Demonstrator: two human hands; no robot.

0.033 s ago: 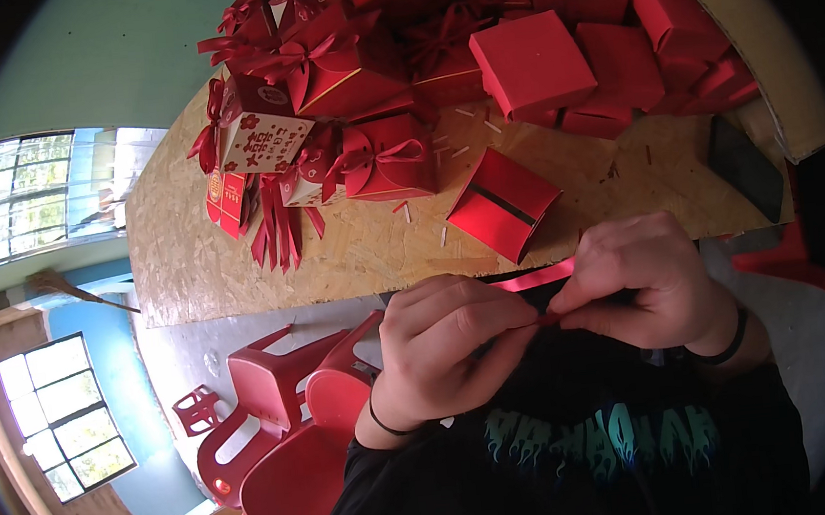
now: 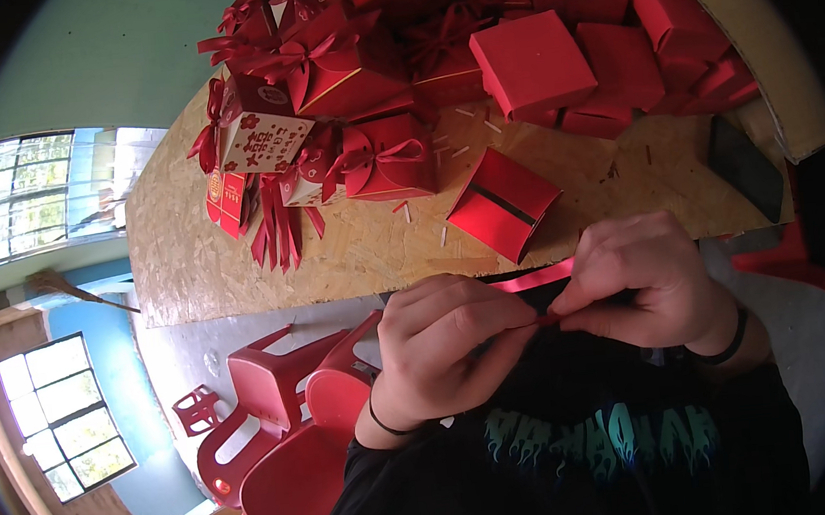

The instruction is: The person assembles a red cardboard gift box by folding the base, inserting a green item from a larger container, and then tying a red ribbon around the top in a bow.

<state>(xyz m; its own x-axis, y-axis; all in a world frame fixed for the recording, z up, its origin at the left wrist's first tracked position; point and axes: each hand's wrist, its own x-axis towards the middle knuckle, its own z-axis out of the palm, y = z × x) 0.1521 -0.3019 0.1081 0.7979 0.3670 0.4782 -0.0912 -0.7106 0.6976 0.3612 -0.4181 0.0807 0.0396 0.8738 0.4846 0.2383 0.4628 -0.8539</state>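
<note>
A red ribbon [image 2: 535,277] is stretched between my two hands, just in front of the table's near edge. My left hand [image 2: 451,337] is closed, its thumb and fingertips pinching the ribbon. Close beside it, my right hand [image 2: 642,281] also pinches the ribbon, and the fingertips of both hands nearly meet. What lies between the fingertips is mostly hidden. On the table just beyond my hands lies a single red gift box [image 2: 487,190] with a dark strip across it.
Red boxes with bows [image 2: 384,157] crowd the back of the wooden table [image 2: 353,248]; plain red boxes [image 2: 533,61] are heaped at right. Loose ribbons [image 2: 278,232] hang near the left group. A dark flat object [image 2: 746,167] lies at right. Red chairs [image 2: 272,392] stand at left.
</note>
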